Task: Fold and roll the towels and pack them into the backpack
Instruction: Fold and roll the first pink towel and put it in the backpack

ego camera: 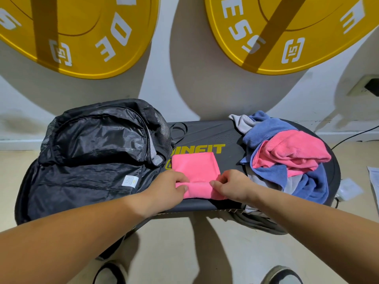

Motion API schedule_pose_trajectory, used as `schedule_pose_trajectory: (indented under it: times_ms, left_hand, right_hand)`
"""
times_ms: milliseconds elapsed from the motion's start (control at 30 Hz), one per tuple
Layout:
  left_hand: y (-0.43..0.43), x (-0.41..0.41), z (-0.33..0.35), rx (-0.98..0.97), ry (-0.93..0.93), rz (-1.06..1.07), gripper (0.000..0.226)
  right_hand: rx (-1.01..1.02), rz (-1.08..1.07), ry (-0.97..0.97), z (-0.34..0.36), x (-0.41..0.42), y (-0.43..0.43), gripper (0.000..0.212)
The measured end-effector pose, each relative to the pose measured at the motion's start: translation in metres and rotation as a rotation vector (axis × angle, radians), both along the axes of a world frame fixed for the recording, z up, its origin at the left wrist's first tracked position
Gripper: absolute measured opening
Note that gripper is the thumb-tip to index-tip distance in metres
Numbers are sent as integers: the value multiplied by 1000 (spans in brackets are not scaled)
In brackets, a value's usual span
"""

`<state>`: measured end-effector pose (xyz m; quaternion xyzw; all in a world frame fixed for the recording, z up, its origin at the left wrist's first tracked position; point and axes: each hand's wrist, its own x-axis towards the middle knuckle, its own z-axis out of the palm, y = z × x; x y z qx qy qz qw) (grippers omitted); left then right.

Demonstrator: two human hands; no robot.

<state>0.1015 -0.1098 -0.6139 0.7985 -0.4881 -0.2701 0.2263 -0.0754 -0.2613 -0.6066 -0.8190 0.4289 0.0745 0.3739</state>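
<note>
A folded pink towel (195, 167) lies flat on the black platform (213, 134), its near end rolled up into a short tube. My left hand (168, 186) pinches the roll's left end and my right hand (231, 184) pinches its right end. To the left, a black backpack (88, 160) lies unzipped with its dark lining showing. At the right sits a loose pile of towels (287, 154), pink, blue and grey, heaped together.
Two big yellow weight plates (78, 33) (287, 31) lean on the white wall behind. A wall socket (367, 86) and a cable are at the far right. Papers (374, 181) lie on the beige floor. My shoes (281, 275) stand below the platform.
</note>
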Motion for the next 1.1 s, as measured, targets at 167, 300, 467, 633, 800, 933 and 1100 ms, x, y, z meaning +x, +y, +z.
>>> schedule_pose_trajectory:
  times_ms: [167, 300, 467, 633, 800, 933, 1100]
  left_hand:
    - [-5, 1, -6, 18, -62, 66, 13]
    - [-5, 9, -9, -90, -77, 132, 12]
    - [3, 9, -4, -218, -602, -356, 14]
    - [12, 6, -1, -39, -691, -440, 32]
    - [5, 6, 5, -51, -322, -210, 20]
    - [3, 10, 6, -53, 47, 9, 12]
    - [-11, 12, 3, -37, 14, 103, 7]
  right_hand:
    - [-546, 232, -211, -6, 6, -2, 32]
    - [-741, 645, -263, -8, 1, 2, 47]
    - [-490, 466, -205, -11, 5, -2, 38]
    - [-230, 227, -171, -7, 16, -2, 35]
    - [89, 91, -131, 5, 17, -7, 18]
    - [92, -11, -130, 12, 10, -12, 33]
    - [-543, 364, -221, 4, 7, -15, 48]
